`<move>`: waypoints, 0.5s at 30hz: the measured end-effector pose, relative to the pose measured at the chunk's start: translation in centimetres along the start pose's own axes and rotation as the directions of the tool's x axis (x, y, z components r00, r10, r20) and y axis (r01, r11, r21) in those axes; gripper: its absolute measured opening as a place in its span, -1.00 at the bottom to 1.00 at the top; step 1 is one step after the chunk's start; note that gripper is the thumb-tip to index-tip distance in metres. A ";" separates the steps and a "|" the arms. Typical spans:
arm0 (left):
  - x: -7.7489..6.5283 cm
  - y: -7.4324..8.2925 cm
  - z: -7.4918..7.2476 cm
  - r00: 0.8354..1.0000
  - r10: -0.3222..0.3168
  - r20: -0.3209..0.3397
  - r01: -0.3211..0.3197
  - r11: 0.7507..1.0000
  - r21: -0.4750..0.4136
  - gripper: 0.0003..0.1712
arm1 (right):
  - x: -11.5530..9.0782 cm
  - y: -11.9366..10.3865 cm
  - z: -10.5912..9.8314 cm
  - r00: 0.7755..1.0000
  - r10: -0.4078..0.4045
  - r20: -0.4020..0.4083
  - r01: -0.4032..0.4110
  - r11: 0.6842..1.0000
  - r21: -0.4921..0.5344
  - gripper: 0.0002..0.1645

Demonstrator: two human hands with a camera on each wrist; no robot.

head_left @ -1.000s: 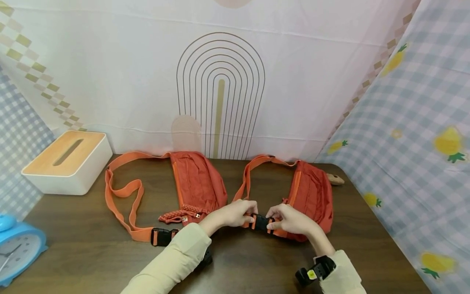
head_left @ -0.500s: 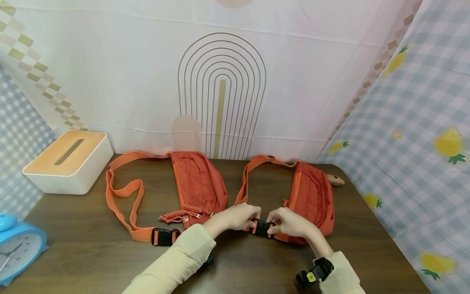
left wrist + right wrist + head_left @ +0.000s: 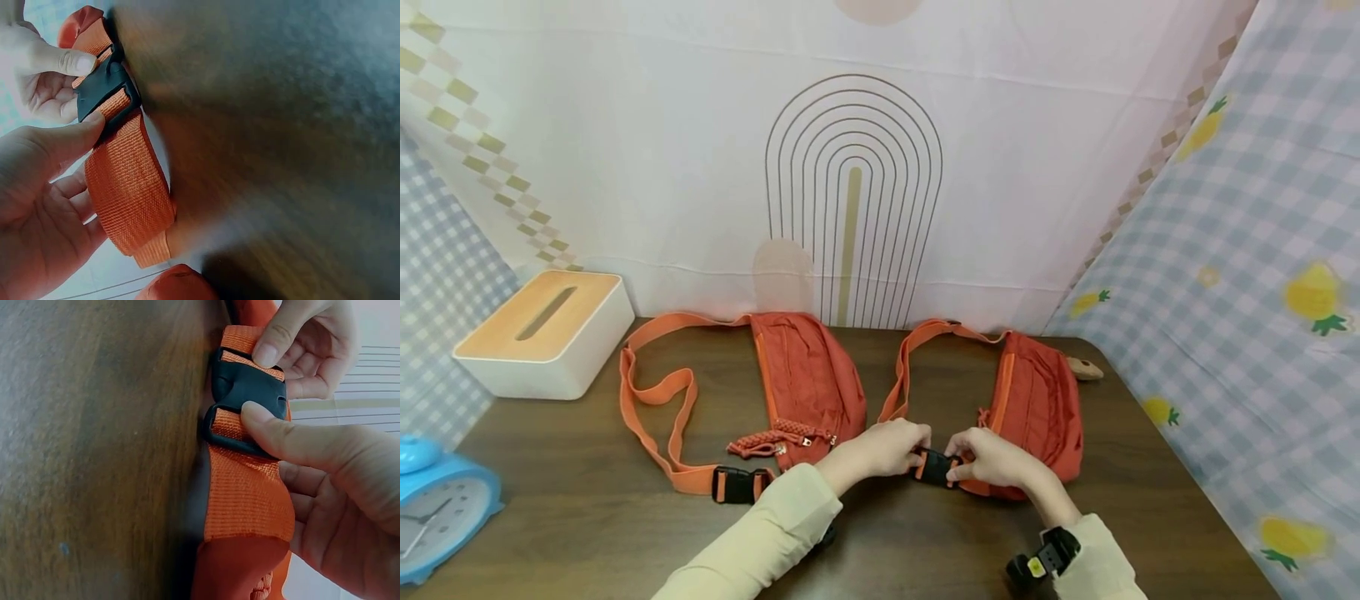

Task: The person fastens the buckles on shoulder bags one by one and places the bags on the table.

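Observation:
Two red-orange waist bags lie on the table in the head view. On the right bag (image 3: 1047, 408), the black side-release buckle (image 3: 934, 468) is between my hands, its two halves joined. My left hand (image 3: 886, 447) pinches the buckle's left end, where the orange strap (image 3: 131, 181) threads through; the thumb lies on top in the left wrist view. My right hand (image 3: 994, 457) pinches the opposite end, beside the bag, thumb on the buckle's frame in the right wrist view. The left bag (image 3: 805, 375) lies untouched, its own black buckle (image 3: 737, 485) fastened, partly behind my left sleeve.
A white tissue box (image 3: 550, 333) with a wooden lid stands at the back left. A blue alarm clock (image 3: 445, 508) is at the left front. Behind the right bag lies a small tan object (image 3: 1085, 368). Patterned cloth (image 3: 700, 167) hangs round the table (image 3: 587, 533).
Both hands have shifted slightly towards me with the buckle, mostly in the first half second. They keep their grip on its two ends. The left bag has stayed in place.

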State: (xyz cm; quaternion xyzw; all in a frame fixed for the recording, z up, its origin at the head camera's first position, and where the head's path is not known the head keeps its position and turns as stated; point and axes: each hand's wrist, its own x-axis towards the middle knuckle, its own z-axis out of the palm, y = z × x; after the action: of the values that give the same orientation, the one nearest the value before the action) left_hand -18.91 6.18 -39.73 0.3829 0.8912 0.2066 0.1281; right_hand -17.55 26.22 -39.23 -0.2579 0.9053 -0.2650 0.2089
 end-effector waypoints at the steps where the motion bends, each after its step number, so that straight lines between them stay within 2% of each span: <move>1: 0.0 0.0 0.0 1.000 -0.001 -0.001 0.001 1.000 0.009 -0.93 | 0.0 0.0 0.0 1.000 0.001 -0.001 -0.001 1.000 0.001 -0.92; 3: -0.2 0.0 0.0 1.000 0.000 -0.004 0.000 1.000 0.014 -0.91 | -0.1 0.0 -0.1 1.000 0.000 -0.006 0.000 1.000 0.004 -0.85; 7: -0.5 -0.1 -0.4 1.000 -0.004 -0.020 0.003 0.999 -0.043 -0.74 | -0.5 0.2 -0.4 1.000 -0.001 -0.031 0.003 0.998 0.056 -0.65; 11: -1.1 -0.3 -1.3 0.999 -0.011 -0.041 0.006 0.992 -0.123 -0.64 | -1.0 0.3 -0.9 0.995 -0.006 -0.096 0.019 0.991 0.135 -0.49; 15: -2.1 -0.9 -2.3 0.996 0.006 -0.084 -0.020 0.985 -0.172 -0.66 | -1.3 0.4 -1.2 0.983 0.005 -0.181 0.019 0.991 0.131 -0.43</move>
State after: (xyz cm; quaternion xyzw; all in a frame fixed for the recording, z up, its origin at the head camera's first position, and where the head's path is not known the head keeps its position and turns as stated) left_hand -18.93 3.44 -37.99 0.3673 0.8721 0.2994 0.1224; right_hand -17.29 27.78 -38.22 -0.2214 0.9002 -0.3474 0.1415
